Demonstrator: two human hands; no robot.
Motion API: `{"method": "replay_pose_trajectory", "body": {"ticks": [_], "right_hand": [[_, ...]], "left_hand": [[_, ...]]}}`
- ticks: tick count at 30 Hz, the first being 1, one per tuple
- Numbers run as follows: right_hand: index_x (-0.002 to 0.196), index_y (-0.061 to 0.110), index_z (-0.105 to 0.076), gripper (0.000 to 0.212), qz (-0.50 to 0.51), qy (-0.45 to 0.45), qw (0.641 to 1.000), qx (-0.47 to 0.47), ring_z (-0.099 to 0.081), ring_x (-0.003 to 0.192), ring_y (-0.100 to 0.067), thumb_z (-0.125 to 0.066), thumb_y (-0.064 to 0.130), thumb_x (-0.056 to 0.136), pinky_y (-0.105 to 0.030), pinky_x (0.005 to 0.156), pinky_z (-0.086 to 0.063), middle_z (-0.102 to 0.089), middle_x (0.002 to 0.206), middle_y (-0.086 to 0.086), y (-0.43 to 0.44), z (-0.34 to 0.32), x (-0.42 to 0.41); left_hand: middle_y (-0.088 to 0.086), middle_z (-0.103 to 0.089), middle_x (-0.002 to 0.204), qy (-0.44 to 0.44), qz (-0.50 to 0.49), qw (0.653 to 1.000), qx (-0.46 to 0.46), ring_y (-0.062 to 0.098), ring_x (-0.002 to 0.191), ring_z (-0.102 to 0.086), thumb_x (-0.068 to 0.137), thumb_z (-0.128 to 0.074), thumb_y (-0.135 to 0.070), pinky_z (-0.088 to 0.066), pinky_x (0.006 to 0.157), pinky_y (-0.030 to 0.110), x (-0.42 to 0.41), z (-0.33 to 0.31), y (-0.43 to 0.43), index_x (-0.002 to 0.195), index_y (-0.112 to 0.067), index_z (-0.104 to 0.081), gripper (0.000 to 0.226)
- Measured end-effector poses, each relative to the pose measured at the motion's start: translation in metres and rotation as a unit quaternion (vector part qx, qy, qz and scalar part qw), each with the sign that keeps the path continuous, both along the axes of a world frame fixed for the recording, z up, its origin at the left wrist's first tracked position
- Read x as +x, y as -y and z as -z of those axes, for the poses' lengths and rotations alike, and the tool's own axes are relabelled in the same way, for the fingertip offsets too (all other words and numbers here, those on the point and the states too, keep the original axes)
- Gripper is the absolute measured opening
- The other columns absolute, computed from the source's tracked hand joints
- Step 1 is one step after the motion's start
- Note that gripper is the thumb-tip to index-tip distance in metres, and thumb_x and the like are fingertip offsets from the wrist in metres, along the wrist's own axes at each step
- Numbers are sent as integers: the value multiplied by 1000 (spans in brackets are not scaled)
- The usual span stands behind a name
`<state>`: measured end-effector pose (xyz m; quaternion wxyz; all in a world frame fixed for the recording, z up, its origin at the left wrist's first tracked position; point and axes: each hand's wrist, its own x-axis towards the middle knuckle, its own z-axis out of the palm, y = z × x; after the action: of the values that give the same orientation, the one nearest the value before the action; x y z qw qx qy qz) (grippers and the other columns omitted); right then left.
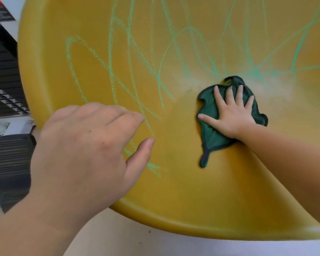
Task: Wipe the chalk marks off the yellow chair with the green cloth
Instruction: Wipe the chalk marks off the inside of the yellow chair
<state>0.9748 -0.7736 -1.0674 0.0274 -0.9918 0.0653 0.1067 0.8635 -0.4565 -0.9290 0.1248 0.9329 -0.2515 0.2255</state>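
Note:
The yellow chair [183, 191] fills most of the view, its seat scribbled with pale green chalk marks [129, 58]. A dark green cloth [209, 133] lies crumpled on the seat right of centre. My right hand [231, 115] presses flat on the cloth with fingers spread. A smeared, lighter streak runs across the seat just above the cloth. My left hand [85, 146] rests on the seat's left side, fingers loosely curled, holding nothing; its thumb tip is near a chalk line.
A pale floor [155, 244] shows below the chair's front rim. Dark slatted objects [6, 74] and a black ribbed box [11, 163] stand at the left edge beside the chair.

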Motion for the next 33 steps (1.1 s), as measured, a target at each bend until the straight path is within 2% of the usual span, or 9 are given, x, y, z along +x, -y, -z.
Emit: {"method": "replay_pose_trajectory", "body": {"ticks": [4,8,10,15,19,24,28,30,33], "right_hand": [[155,36,24,105,-142,1,988,69,25,152,-31,7,97,71,-61,122,8,11,170,-9,-67,1,-31],[156,45,16,65,-336,-49,910,238,30,150,-10,-12,66,101,-41,122,19,16,169,7,-110,-28,-114],[153,53,15,58,-369,-98,892,243,33,148,-6,-16,60,104,-36,120,23,18,167,13,-93,-30,-129],[146,57,29,86,-143,-20,989,-5,26,152,-34,6,96,74,-62,121,11,9,171,-6,-13,1,-50],[156,43,21,110,29,9,1000,-3,19,152,-43,1,103,66,-71,117,7,8,170,-11,-7,0,10],[160,30,15,92,-173,10,977,125,26,152,-26,-2,80,84,-56,123,12,14,169,-6,-99,-5,-45],[155,43,22,69,-335,-69,916,209,38,146,-8,-13,67,100,-38,119,23,27,165,7,-101,-24,-123],[148,55,28,74,-320,-58,937,127,39,146,-14,-6,83,89,-44,120,23,22,166,6,-66,-13,-112],[146,53,32,98,-164,-22,986,10,32,150,-30,2,102,67,-61,120,14,12,170,-6,-9,4,-44]], "left_hand": [[7,-74,95,8,-9,997,76,35,84,-70,92,-59,-42,-50,69,49,2,-6,-12,102,-12,-74,35],[7,-74,99,15,-8,995,94,36,86,-68,94,-56,-39,-50,70,51,3,-7,-12,103,-13,-72,32],[6,-74,102,32,3,996,82,35,89,-70,95,-56,-35,-50,73,52,3,-5,-13,104,-13,-73,29],[3,-75,105,45,15,996,79,33,96,-70,94,-58,-34,-49,85,52,2,-3,-15,104,-15,-76,27],[3,-75,104,39,0,996,85,32,96,-70,94,-58,-36,-49,85,50,-1,-4,-14,104,-16,-76,29],[4,-75,104,18,-2,997,75,32,97,-70,95,-55,-46,-49,82,49,-1,-9,-11,105,-15,-76,39],[6,-75,104,24,7,997,68,33,96,-70,96,-55,-44,-49,81,51,-1,-9,-9,105,-13,-76,39],[5,-75,104,31,7,997,69,33,96,-71,95,-56,-40,-49,81,51,-1,-7,-10,105,-13,-76,36],[2,-75,104,40,-2,997,66,32,96,-71,93,-59,-34,-49,83,51,-1,-4,-11,103,-15,-77,28]]}}
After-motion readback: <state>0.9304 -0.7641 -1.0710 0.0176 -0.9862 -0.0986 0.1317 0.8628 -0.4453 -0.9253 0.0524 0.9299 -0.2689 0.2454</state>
